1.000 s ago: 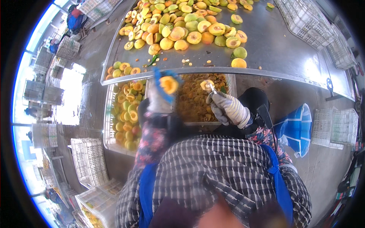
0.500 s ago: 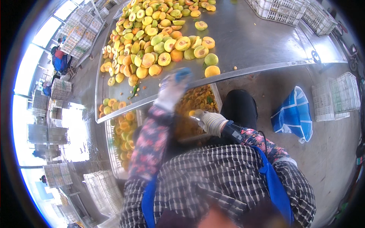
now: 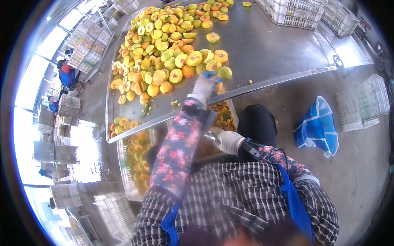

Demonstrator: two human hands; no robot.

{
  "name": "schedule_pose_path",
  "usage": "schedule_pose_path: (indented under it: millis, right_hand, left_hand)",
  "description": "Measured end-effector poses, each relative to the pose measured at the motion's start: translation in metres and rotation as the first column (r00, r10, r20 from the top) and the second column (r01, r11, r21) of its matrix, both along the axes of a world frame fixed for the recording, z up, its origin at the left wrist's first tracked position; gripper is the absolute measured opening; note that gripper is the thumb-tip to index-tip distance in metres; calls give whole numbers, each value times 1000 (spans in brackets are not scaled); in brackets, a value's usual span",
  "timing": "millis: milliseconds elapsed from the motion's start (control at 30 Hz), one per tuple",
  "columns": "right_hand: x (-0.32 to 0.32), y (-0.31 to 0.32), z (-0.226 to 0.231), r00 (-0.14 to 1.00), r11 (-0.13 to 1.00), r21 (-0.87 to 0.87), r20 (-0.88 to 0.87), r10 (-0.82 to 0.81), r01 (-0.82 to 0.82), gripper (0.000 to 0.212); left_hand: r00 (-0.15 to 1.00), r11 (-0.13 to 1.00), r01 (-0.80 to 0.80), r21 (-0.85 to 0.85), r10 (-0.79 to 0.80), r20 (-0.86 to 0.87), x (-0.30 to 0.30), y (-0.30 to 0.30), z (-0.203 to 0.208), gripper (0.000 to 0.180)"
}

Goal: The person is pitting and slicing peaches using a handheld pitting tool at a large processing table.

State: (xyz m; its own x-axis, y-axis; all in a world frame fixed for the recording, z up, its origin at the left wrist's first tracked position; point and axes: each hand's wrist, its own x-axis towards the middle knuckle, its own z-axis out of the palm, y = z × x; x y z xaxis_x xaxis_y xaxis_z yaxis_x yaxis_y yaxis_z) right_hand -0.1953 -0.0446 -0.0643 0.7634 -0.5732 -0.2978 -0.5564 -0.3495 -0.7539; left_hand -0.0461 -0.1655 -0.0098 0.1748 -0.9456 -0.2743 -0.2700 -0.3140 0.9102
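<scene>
My left hand (image 3: pixel 205 88), in a white glove with blue fingertips, reaches over the near edge of the metal table. Its fingers close on a yellow-orange peach half (image 3: pixel 220 87), which they partly cover. Just beyond lies a greenish peach half (image 3: pixel 224 73), and left of it a big heap of cut peach halves (image 3: pixel 164 53). My right hand (image 3: pixel 230 141), in a striped knit glove, is low in front of my body, below the table edge. It is closed around a short, shiny metal tool (image 3: pixel 212 135) whose exact kind I cannot make out.
The metal table (image 3: pixel 262 45) has a raised rim. Below it stand a crate of peach halves (image 3: pixel 123 160) and a container of orange pieces (image 3: pixel 225 115). A blue bag (image 3: pixel 316 127) and white crates (image 3: pixel 361 104) stand at right. White crates (image 3: pixel 291 12) sit on the table.
My left hand has moved right along the table edge onto the yellow-orange peach half. A small orange piece at the right hand's tool tip no longer shows. The view has shifted slightly.
</scene>
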Motion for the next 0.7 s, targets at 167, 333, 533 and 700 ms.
schedule_pose_path:
  millis: [167,333,533,700]
  right_hand:
    - [-6,-2,6,996,997,8,41,-81,81,32]
    - [3,-3,1,876,978,125,437,-203,165,32]
    - [32,-10,75,923,942,-248,363,-126,227,31]
    - [47,-3,86,959,902,-352,216,-182,250,36]
  left_hand:
    - [136,977,-190,-96,-71,-988,50,48,14,34]
    - [62,921,-380,-83,-65,-996,62,106,32,42]
    - [96,875,-475,-93,-53,-994,50,136,29,46]
    - [542,799,-430,-421,-145,-828,33,147,36,44]
